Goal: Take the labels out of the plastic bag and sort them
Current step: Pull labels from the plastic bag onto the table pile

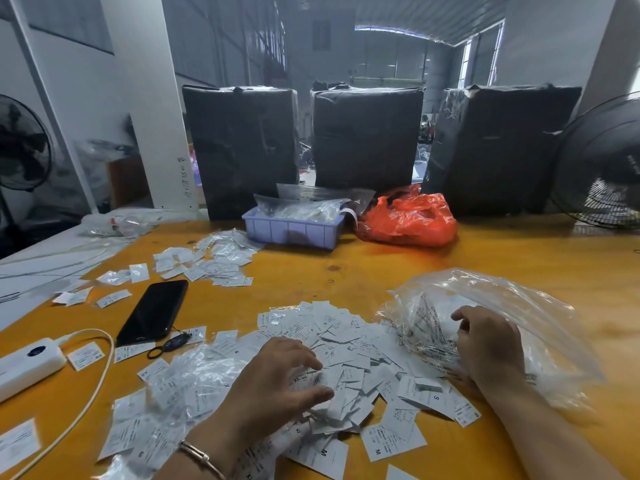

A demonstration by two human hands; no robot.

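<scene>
Labels [346, 358], white, marked S, M, XL, heaped loose on the yellow surface [346, 265] under the left hand [277, 372], which lies spread and released on the pile, grasping nothing. Right hand [488, 344], fingers curled, reaches into the clear bag [519, 306] just right of the heap; whether it grips any of the labels remaining inside cannot be told. Advice: pin the bag's mouth, draw out small batches, and read the size letter before placing each label in a separate group.
</scene>
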